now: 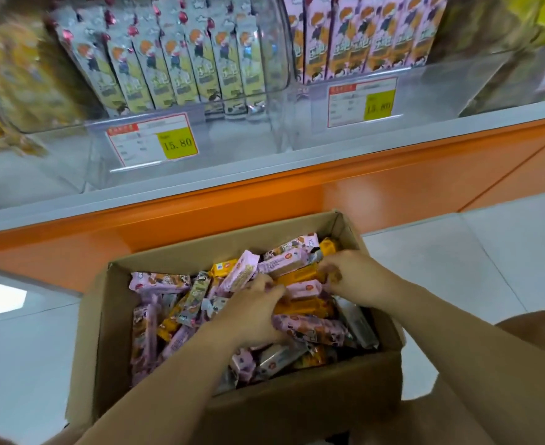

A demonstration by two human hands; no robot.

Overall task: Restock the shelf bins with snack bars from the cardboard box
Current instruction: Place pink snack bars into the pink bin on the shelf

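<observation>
Cardboard box (pixel 297 383), open-topped, on the floor near the orange shelf base (pixel 264 200); holds loose snack bars (pixel 165 281) in pink, orange and silver wrappers.
Left hand (pixel 252 311): in mid-box, fingers curled round bars.
Right hand (pixel 351 277): far right in the box, fingers curled on bars.
Shelf bins (pixel 274 101), far: clear, with upright bars and two price tags (pixel 155 142).

The open cardboard box (pixel 297 399) before me on the floor brims with jumbled pink, orange and silver snack bars (pixel 309 327); the clear shelf bins (pixel 248 133) above hold upright rows.
</observation>
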